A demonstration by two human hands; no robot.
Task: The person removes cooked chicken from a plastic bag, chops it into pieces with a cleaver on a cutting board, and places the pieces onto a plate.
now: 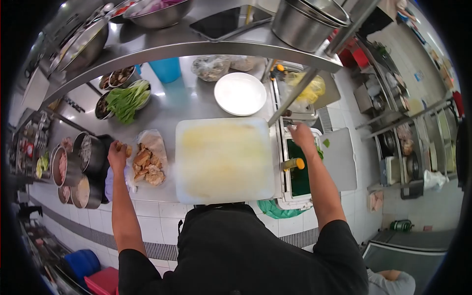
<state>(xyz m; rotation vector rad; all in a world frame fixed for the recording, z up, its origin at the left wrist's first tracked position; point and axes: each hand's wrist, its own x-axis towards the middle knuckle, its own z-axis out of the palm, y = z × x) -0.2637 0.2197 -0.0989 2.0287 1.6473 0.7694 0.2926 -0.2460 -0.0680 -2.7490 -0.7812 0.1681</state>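
Left hand [118, 155] lifts a fried piece [127, 149]; right hand [301, 136] reaches past the bench's right edge.
Left grip clamped on it beside the bag [150, 160]; right grip unclear. Carry it low onto the cutting board [223, 160].

1. White cutting board [223, 160]: lies flat at the counter's front edge, surface bare.
2. White plate [240, 93]: sits just behind the board.
3. Bowl of green leaves [129, 101]: stands left of the plate.
4. Blue container [165, 69]: stands under the steel shelf [196, 46].
5. Steel pot [305, 22]: rests on the shelf, right end.
6. Dark tablet [228, 22]: lies on the shelf beside the pot.
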